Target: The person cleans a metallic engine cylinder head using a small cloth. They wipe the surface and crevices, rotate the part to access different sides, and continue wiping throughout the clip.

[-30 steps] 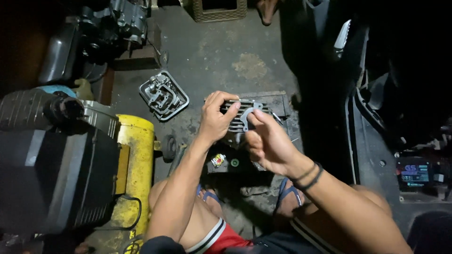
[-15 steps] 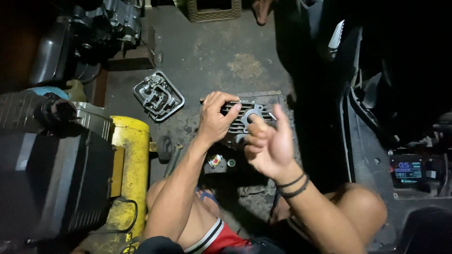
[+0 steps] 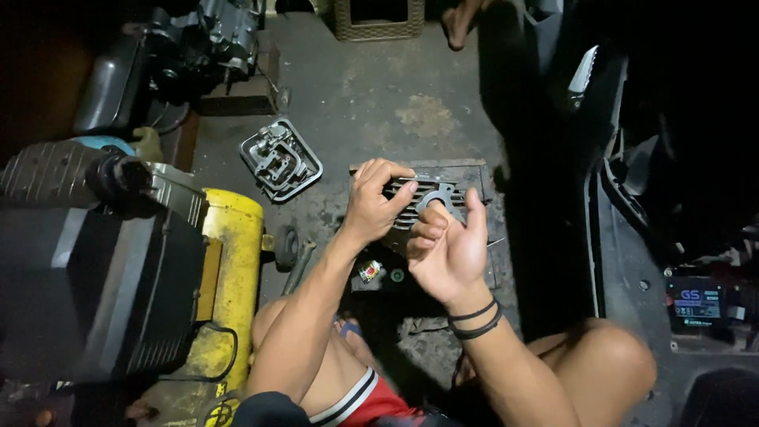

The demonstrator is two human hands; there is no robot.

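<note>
A grey finned metal engine cylinder [image 3: 431, 196] with a round bore lies on a dark flat plate [image 3: 474, 175] on the concrete floor. My left hand [image 3: 373, 204] rests on its left side, fingers curled over the fins, holding it. My right hand [image 3: 447, 247] hovers just in front of it, palm turned up, fingers loosely curled with the thumb raised; I cannot make out anything in it. Two dark bands circle my right wrist.
A grey metal engine cover [image 3: 280, 159] lies to the left. A yellow compressor tank [image 3: 229, 277] with a black motor [image 3: 87, 269] fills the left side. Small parts [image 3: 370, 271] lie near my knees. A woven basket [image 3: 378, 17] and someone's foot [image 3: 458, 22] are at the top.
My right hand has drawn back from the cylinder toward me and turned palm up. My left hand has stayed on the cylinder.
</note>
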